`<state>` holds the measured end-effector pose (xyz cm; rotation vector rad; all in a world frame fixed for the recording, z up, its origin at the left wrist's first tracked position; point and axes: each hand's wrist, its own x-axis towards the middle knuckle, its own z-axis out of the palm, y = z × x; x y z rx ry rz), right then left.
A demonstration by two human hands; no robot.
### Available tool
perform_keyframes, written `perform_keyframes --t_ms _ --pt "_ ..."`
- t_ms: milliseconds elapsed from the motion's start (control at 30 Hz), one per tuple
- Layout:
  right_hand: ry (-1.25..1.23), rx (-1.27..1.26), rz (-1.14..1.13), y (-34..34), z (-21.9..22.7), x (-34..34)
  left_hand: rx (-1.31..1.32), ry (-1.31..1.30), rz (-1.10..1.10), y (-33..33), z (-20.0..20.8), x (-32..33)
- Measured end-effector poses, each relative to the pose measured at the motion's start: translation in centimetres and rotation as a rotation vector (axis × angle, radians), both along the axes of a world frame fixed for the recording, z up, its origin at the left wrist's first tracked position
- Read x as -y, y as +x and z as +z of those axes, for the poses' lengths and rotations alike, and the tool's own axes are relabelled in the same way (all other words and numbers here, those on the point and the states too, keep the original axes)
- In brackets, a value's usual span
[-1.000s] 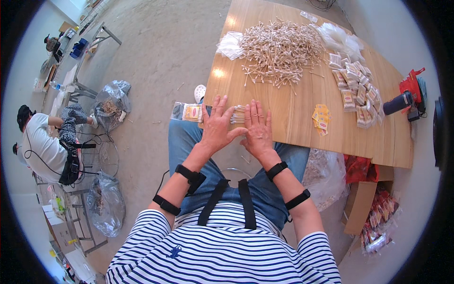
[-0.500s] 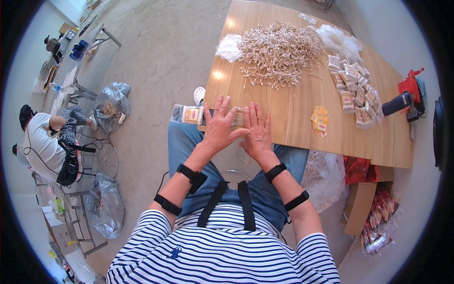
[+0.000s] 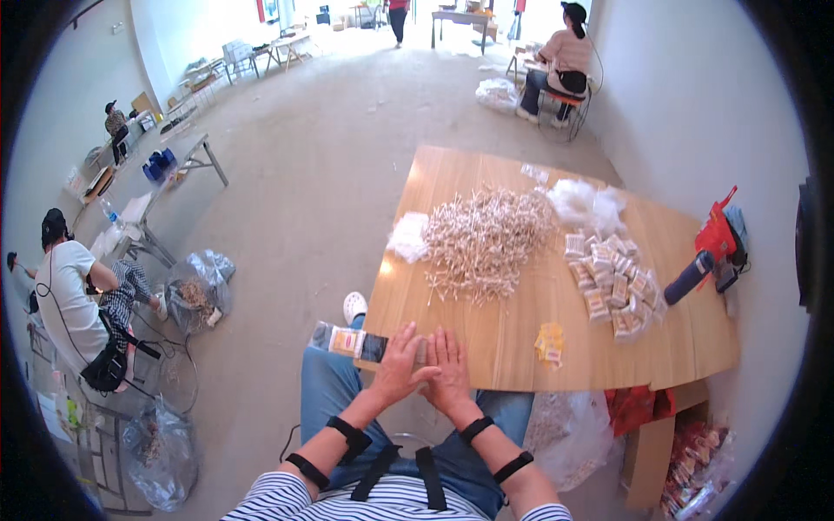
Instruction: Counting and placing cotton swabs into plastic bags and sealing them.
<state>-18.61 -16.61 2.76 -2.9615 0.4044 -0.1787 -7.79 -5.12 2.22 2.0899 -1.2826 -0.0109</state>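
My left hand [image 3: 400,363] and my right hand [image 3: 446,369] lie side by side at the near edge of the table, fingers stretched out flat and thumbs close together. A few pale cotton swabs [image 3: 421,353] show in the narrow gap between them; whatever else lies beneath the palms is hidden. Just left of my left hand is a dark flat piece [image 3: 373,347]. Against it, overhanging the table's left corner, sits a clear packet [image 3: 346,342] with a yellow and white card. Farther off is a large loose heap of cotton swabs [image 3: 488,243].
Filled swab packets [image 3: 612,282] are piled at the right, near a dark bottle [image 3: 689,278]. Yellow cards [image 3: 550,343] lie closer. Clear bags [image 3: 586,205] and white sheets [image 3: 408,237] flank the heap. A co-worker [image 3: 74,295] sits at left, another [image 3: 566,65] far ahead.
The view has tilted up, bringing the far room into sight. My hands stay flat at the table edge, and less of the swab row shows between them.
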Motion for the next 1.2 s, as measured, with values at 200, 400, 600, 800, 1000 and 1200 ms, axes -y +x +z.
perform_keyframes --t_ms 200,400,600,800,1000,1200 --pt "-0.038 -0.020 -0.029 0.2 -0.5 0.4 -0.248 -0.180 -0.006 -1.0 -0.4 2.5" --pt "-0.087 0.118 -0.005 1.6 -3.2 -0.1 -0.376 -0.249 0.013 -0.7 0.1 3.5" --pt "0.008 0.098 -0.022 1.0 -2.6 -0.7 -0.402 -0.285 -0.013 -1.0 -0.2 2.9" --pt "-0.047 0.078 -0.034 0.5 -2.4 -1.3 -0.493 -0.285 -0.039 -1.3 -0.9 2.2" --pt "0.071 0.034 -0.003 0.8 0.5 -0.9 -0.671 -0.394 -0.001 0.2 -0.2 1.8" --pt "0.037 0.006 -0.026 1.4 0.9 -0.7 -0.665 -0.418 0.000 0.5 -0.1 3.0"
